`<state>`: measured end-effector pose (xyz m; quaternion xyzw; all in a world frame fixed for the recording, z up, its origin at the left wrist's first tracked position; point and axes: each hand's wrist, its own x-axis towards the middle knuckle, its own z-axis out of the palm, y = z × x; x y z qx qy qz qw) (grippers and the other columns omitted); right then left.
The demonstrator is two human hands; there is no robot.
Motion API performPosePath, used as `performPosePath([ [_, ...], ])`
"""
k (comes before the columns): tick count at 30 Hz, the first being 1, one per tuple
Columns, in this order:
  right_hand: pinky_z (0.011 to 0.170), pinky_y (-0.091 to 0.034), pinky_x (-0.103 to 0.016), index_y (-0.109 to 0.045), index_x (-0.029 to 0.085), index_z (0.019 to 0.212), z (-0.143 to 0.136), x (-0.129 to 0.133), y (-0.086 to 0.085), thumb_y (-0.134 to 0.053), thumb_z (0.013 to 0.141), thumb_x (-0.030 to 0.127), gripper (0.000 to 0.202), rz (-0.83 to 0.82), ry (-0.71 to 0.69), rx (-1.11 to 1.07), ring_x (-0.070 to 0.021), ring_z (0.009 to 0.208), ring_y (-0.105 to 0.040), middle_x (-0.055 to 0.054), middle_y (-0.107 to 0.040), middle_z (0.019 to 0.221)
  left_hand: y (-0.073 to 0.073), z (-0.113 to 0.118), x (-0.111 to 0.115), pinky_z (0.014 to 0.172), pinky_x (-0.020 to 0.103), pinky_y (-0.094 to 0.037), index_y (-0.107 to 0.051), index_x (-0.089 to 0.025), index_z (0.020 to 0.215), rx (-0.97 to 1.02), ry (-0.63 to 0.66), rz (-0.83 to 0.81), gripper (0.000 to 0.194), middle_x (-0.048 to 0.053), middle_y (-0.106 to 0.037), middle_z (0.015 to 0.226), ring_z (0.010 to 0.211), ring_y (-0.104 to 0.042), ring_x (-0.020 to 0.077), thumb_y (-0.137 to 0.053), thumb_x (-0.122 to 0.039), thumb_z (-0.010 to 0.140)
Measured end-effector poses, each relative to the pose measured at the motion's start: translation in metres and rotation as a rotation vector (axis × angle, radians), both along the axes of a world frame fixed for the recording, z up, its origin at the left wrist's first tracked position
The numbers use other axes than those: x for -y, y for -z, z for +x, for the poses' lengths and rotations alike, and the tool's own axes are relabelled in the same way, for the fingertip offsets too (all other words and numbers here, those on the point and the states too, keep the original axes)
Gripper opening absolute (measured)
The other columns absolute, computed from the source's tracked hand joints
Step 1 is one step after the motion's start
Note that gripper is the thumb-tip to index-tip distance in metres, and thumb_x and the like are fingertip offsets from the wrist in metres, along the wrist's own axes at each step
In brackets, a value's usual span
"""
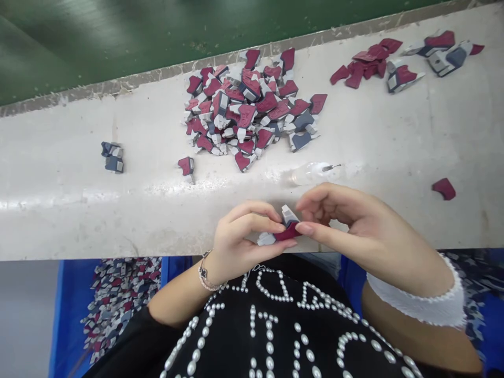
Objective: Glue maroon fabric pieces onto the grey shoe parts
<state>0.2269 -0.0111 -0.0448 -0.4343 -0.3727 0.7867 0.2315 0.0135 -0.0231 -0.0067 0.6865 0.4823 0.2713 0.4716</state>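
Note:
My left hand (250,228) pinches a small plastic part (289,231) in maroon, dark blue and light grey between thumb and fingers, just over the table's front edge. My right hand (346,215) comes in from the other side, its thumb and curled forefinger closed at the right end of that same part. The fingertips hide some of it. Just beyond my hands, a clear bottle (311,173) with a thin dark tip lies on its side. One similar maroon and grey part (186,167) lies to the left, between my hands and the large pile.
On the white table (153,215), a large pile of similar parts (248,110) sits at the back. Loose maroon pieces (366,63) and a lone one (444,188) lie right; dark blue parts (113,157) lie left. Blue bins (65,315) with parts stand below the edge.

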Motion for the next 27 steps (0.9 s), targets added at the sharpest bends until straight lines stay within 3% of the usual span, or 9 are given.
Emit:
performPosePath([
  [3, 0.071, -0.053, -0.023, -0.069, 0.024, 0.103, 0.000, -0.001, 0.000, -0.060, 0.099, 0.041, 0.020, 0.007, -0.069, -0.129, -0.0125, 0.083, -0.064, 0.000, -0.069, 0.096, -0.002, 0.002, -0.002, 0.079, 0.021, -0.061, -0.063, -0.009, 0.092, 0.034, 0.011, -0.012, 0.036, 0.005, -0.064, 0.094, 0.085, -0.067, 0.0101, -0.090, -0.016, 0.069],
  [5, 0.069, -0.052, -0.024, -0.068, 0.022, 0.099, -0.001, 0.000, -0.003, -0.054, 0.103, 0.040, 0.024, 0.037, -0.107, -0.137, -0.0130, 0.081, -0.064, -0.001, -0.068, 0.092, -0.003, 0.003, -0.003, 0.079, 0.020, -0.061, -0.063, -0.009, 0.091, 0.039, 0.015, -0.005, 0.036, 0.005, -0.065, 0.093, 0.084, -0.067, 0.0097, -0.090, -0.018, 0.069],
  [12, 0.056, -0.041, -0.025, -0.045, 0.017, 0.076, -0.008, 0.010, -0.015, -0.047, 0.103, 0.027, 0.029, 0.250, -0.090, 0.126, -0.0085, 0.064, -0.053, 0.001, -0.059, 0.074, -0.002, 0.002, -0.004, 0.077, 0.018, -0.060, -0.063, -0.011, 0.091, 0.019, 0.037, 0.006, 0.033, 0.004, -0.066, 0.092, 0.083, -0.068, 0.0092, -0.088, -0.011, 0.069],
  [20, 0.060, -0.043, -0.023, -0.054, 0.019, 0.101, -0.008, 0.015, -0.017, -0.039, 0.108, 0.030, 0.020, 0.208, -0.085, 0.026, -0.0079, 0.069, -0.055, 0.003, -0.058, 0.081, 0.000, 0.004, -0.003, 0.079, 0.017, -0.061, -0.065, -0.009, 0.092, 0.086, 0.005, 0.063, 0.035, 0.004, -0.067, 0.093, 0.084, -0.068, 0.0091, -0.089, -0.009, 0.067],
  [27, 0.059, -0.041, -0.026, -0.054, 0.018, 0.094, -0.005, 0.012, -0.025, -0.041, 0.108, 0.032, 0.024, 0.200, -0.109, 0.043, -0.0104, 0.067, -0.053, 0.000, -0.057, 0.079, -0.003, 0.005, 0.003, 0.080, 0.018, -0.063, -0.067, -0.009, 0.093, 0.066, -0.002, 0.111, 0.031, 0.005, -0.069, 0.094, 0.084, -0.070, 0.0097, -0.088, -0.015, 0.070],
])
